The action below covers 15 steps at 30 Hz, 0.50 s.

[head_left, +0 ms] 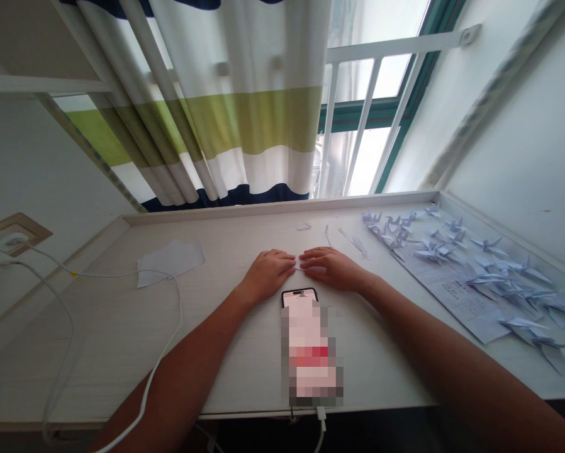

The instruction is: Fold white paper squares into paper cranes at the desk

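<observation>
My left hand [269, 274] and my right hand [332, 269] rest close together on the white table, fingertips facing each other with a narrow gap. Between them shows the edge of a small piece of white paper [299, 270]; most of it is hidden under the fingers. Both hands have their fingers bent together and pressed on this paper. Just below the hands lies a phone [299, 294], its screen lit and mostly blurred out.
Several folded paper cranes [436, 251] stand at the right, some on a printed sheet [452, 296]. Thin paper strips [355, 242] lie beyond my hands. White paper [169, 263] is at the left. A white cable [179, 308] crosses my left forearm; another charging cable [321, 421] reaches the phone.
</observation>
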Tool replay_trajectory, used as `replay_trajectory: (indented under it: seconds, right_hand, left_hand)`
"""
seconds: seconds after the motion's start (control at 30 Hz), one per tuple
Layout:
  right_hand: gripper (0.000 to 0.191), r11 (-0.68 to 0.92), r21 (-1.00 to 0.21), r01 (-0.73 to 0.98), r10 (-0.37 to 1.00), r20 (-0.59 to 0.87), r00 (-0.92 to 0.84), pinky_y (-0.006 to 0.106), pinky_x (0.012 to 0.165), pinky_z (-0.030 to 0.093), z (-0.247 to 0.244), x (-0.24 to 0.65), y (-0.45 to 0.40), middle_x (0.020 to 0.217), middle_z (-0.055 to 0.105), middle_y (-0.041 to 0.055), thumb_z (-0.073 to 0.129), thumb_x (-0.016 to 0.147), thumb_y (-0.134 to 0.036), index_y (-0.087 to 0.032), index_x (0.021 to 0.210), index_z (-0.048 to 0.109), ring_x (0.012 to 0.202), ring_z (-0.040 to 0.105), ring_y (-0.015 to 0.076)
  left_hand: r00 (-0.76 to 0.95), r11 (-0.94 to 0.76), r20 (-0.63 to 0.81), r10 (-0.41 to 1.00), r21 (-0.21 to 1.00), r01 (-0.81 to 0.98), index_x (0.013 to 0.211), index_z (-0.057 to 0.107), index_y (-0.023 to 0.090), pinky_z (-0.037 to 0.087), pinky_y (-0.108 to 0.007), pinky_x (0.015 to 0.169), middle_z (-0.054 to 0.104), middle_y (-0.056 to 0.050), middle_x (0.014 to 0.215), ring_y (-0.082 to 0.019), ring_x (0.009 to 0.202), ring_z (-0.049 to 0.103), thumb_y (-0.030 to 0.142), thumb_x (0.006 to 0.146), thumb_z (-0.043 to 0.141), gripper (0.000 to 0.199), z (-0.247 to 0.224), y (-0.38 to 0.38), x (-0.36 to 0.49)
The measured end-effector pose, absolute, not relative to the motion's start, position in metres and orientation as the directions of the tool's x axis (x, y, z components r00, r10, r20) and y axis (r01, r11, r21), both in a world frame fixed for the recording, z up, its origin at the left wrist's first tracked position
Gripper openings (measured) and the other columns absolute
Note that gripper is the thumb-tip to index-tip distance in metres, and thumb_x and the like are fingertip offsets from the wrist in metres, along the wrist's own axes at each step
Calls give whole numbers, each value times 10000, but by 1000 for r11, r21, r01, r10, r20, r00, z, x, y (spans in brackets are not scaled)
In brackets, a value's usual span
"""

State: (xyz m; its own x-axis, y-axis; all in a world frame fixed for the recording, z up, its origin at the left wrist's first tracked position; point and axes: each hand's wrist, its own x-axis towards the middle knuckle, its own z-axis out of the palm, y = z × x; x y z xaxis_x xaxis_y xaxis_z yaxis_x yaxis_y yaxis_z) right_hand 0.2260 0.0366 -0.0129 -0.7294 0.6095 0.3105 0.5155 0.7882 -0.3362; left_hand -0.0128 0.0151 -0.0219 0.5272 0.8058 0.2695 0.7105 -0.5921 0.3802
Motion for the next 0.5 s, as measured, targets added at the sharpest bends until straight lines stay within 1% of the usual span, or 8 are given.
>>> replay_trajectory:
  seconds: [0.1,0.23,0.33,0.4,0.5]
  right_hand:
    - [259,774,-381,507,618,273,-738,499,1099,476,-13,228,36,1335,686,58,605,970,-307,-277,1181,752,1263,632,269]
    - [284,759,-423,495,628,271,-729,488,1136,455,-17,229,38,1360,667,64,556,1001,-305,-256,1215,735,1312,597,259]
    - [279,742,-466,481,634,257,-729,480,1142,452,-19,229,38,1368,660,72,560,997,-297,-240,1203,739,1317,593,256]
    - [283,715,-498,490,657,238,-716,480,1138,458,-18,230,36,1372,657,74,565,990,-291,-232,1212,731,1322,588,257]
    - [320,655,-556,512,700,192,-688,489,1121,474,-13,233,32,1385,648,69,613,957,-285,-237,1262,697,1320,589,271]
  left_hand:
    - [536,-604,279,797,385,697,1119,758,246,425,-468,1027,741,-79,1200,-285,1151,627,303,964,545,269,-20,15,-13]
    - [558,-630,293,776,382,676,1029,781,249,448,-471,1000,755,-80,1119,-283,1101,634,284,948,568,231,-17,14,-13]
    - [581,-659,311,752,358,661,997,784,238,434,-479,1047,745,-85,1137,-291,1172,611,282,927,598,204,-16,12,-13]
    - [604,-680,312,733,355,642,1017,777,234,422,-469,1086,739,-80,1179,-279,1207,610,278,929,594,208,-16,11,-13]
    - [635,-691,282,719,381,614,1062,762,227,447,-434,1089,741,-64,1203,-247,1174,647,271,944,574,226,-18,12,-15]
